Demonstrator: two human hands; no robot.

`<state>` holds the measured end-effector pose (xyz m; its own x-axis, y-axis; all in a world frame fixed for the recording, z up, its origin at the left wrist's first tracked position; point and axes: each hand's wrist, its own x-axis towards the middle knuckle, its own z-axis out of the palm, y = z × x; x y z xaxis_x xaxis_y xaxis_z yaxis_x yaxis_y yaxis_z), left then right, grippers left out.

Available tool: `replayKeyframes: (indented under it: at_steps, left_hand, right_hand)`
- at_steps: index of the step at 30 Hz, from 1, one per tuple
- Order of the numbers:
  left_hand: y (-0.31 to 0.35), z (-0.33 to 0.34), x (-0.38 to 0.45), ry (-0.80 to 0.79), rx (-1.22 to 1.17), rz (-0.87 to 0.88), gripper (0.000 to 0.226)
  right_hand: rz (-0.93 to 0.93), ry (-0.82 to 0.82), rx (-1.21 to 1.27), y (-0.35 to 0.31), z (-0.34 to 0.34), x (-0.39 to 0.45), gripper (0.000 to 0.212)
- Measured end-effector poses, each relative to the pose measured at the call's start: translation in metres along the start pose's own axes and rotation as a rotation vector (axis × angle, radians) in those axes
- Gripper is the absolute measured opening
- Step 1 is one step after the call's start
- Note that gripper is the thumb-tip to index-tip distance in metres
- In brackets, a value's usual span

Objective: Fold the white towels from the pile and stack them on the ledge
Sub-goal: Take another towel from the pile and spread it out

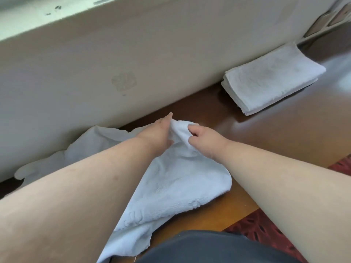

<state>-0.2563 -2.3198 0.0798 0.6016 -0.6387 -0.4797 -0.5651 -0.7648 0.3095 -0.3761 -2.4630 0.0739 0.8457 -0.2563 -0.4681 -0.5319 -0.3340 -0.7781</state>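
Observation:
A white towel (171,185) lies crumpled across the brown wooden ledge (266,141), its near end hanging over the front edge. My left hand (160,132) and my right hand (202,138) both pinch the towel's far corner, close together. More loose white towels (91,143) lie in a pile under my left forearm, against the wall. At the back right of the ledge rests a stack of folded white towels (271,78).
A beige wall (114,63) rises along the ledge's far side, with a pale sill (38,18) above it. Red patterned carpet (266,228) shows below the ledge's front edge. My dark clothing (209,247) fills the bottom of the view.

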Motion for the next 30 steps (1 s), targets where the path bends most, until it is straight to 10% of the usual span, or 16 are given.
replayKeyframes:
  at_steps: [5, 12, 16, 21, 27, 30]
  left_hand:
    - [0.008, -0.014, 0.006, 0.098, 0.066, 0.101, 0.055]
    - [0.017, -0.028, 0.003, 0.139, 0.012, 0.186, 0.013]
    - [0.016, -0.03, -0.001, 0.119, 0.006, 0.142, 0.016]
    - [0.038, -0.044, -0.002, 0.11, -0.085, 0.093, 0.074]
    - [0.064, -0.073, 0.015, -0.009, 0.187, 0.04, 0.022]
    - [0.059, -0.082, 0.011, 0.02, 0.129, 0.109, 0.015]
  right_hand:
    - [-0.18, 0.047, -0.002, 0.002, 0.003, -0.015, 0.033]
    - [0.299, -0.187, 1.004, -0.016, -0.01, -0.005, 0.028]
    - [0.331, -0.178, 0.852, -0.019, -0.027, 0.003, 0.046]
    - [0.045, 0.042, 0.566, -0.03, -0.036, 0.014, 0.04]
    - [0.014, -0.081, 0.859, -0.035, -0.043, 0.019, 0.041]
    - [0.087, -0.091, 0.563, -0.003, -0.044, 0.003, 0.068]
